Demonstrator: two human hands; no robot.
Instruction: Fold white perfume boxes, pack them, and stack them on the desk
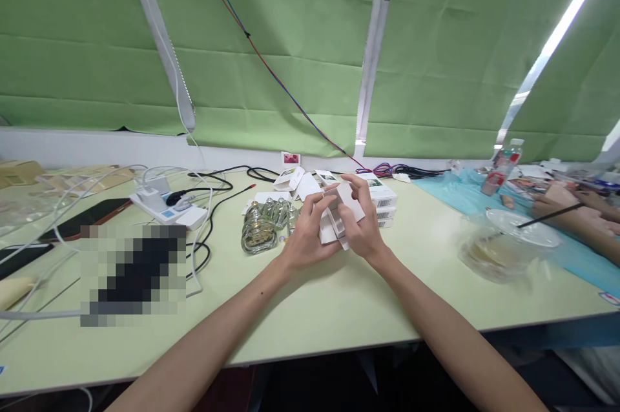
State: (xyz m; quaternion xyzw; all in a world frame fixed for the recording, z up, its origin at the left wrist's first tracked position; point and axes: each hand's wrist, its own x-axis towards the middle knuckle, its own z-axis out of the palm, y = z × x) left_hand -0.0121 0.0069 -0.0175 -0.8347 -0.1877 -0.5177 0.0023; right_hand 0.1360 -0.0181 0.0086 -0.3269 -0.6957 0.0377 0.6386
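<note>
Between my two hands is a small white cardboard box (330, 229) with its flaps open and part of its inside showing. My left hand (306, 231) wraps round the box from the left. From the right, my right hand (364, 226) grips it, with fingers bent over a raised flap. Just left of my left hand stand several clear glass bottles (259, 236) with gold-coloured details. Behind the hands lie white box pieces (306, 186), some with printed pictures. A stack of closed white boxes (385, 199) with barcodes sits beside my right hand.
At left are a white power strip (162, 205), tangled cables, a dark phone (90, 217) and a blurred-out dark patch. To the right stand a lidded plastic bowl (494, 257) with a black straw and a plastic bottle (502, 166). Another person's hands (557, 202) rest over blue sheeting.
</note>
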